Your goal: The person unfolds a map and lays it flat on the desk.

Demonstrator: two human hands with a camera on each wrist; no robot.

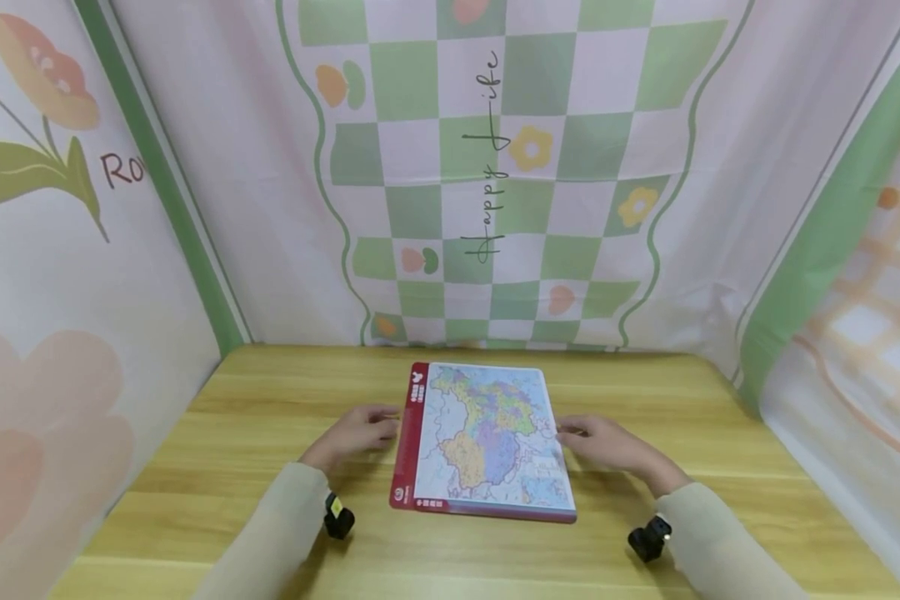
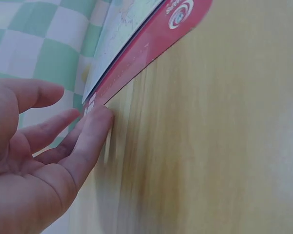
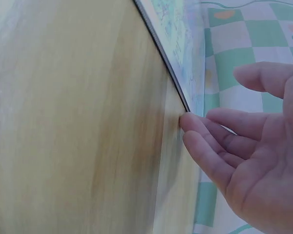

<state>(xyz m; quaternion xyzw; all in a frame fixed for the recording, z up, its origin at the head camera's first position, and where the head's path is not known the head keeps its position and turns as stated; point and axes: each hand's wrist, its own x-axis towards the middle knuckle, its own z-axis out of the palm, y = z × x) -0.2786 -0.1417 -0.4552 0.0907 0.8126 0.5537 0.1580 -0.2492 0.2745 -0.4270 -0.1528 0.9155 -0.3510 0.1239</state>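
Note:
A flat rectangular map board (image 1: 487, 442) lies on the wooden table, with a colourful printed map and a red strip down its left side. My left hand (image 1: 355, 435) is beside that red edge, fingers loosely bent. In the left wrist view, the fingertips (image 2: 100, 117) reach right to the board's red border, the thumb held apart above. On the other side, my right hand (image 1: 606, 443) is at the board's right edge. Its fingertips (image 3: 186, 119) meet the thin dark edge in the right wrist view, thumb raised away. Neither hand grips the board.
The wooden table (image 1: 270, 392) has rounded far corners. Behind it hangs a curtain (image 1: 465, 150) with a green and white checked print, and further printed cloth encloses the left and right sides. A small black camera (image 1: 337, 518) is strapped at each wrist.

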